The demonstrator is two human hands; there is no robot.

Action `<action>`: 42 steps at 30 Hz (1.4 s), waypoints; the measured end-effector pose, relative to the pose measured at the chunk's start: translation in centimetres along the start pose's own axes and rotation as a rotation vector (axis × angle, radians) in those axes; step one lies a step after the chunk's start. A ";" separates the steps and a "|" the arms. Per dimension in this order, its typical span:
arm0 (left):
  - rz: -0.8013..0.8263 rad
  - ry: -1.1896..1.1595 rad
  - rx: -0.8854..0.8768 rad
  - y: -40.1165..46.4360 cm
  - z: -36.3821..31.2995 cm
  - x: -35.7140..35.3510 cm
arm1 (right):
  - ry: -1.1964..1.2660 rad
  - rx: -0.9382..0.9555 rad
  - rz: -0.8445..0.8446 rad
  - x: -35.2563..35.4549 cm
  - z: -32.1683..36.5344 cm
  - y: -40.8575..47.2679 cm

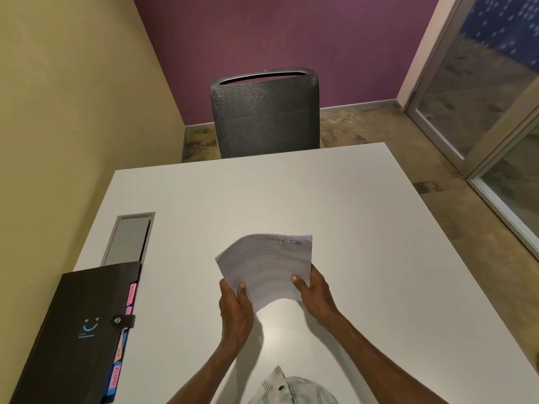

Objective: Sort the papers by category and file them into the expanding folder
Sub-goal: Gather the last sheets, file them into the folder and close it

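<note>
Fingers point(241, 290) of left hand point(234, 313) & right hand point(313, 290) pinch the papers point(267, 268) mid-frame above the desk point(364, 228), prob. still reading/sorting; next, unsnap the shut expanding folder point(75, 330) at lower left.

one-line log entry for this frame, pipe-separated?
phase: sorting | left hand: grips papers | right hand: grips papers | papers: above table | folder: closed, table's left
</note>
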State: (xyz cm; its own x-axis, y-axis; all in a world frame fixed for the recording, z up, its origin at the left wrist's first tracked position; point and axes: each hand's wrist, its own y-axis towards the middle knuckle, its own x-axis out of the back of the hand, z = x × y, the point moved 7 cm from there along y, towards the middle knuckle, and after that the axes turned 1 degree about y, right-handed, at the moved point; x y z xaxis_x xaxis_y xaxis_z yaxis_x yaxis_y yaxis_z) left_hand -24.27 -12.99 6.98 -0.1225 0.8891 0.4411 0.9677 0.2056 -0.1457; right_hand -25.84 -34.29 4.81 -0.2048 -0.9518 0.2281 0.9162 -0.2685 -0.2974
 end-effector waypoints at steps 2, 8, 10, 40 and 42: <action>0.024 0.018 0.044 0.1 0.4 0.0 | -0.010 -0.017 0.017 -0.1 -0.8 -0.1; 0.071 0.062 0.010 1.1 -1.5 0.9 | -0.042 0.015 0.016 0.4 -0.1 0.0; 0.100 0.072 0.012 2.1 -2.0 1.0 | -0.061 0.052 0.009 0.9 1.0 0.3; 0.031 -0.077 0.351 4.1 3.9 10.9 | -0.217 0.064 0.065 -2.0 7.3 -2.2; -0.036 0.056 0.363 4.4 7.2 13.8 | -0.232 0.044 0.039 -1.9 6.7 -2.5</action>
State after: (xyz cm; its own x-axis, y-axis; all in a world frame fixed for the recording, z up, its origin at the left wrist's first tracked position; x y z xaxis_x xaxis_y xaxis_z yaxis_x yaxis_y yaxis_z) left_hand -23.29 3.12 6.07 -0.1332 0.8571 0.4977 0.8207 0.3769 -0.4295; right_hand -25.43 -30.85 11.29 -0.0888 -0.9005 0.4256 0.9371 -0.2203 -0.2706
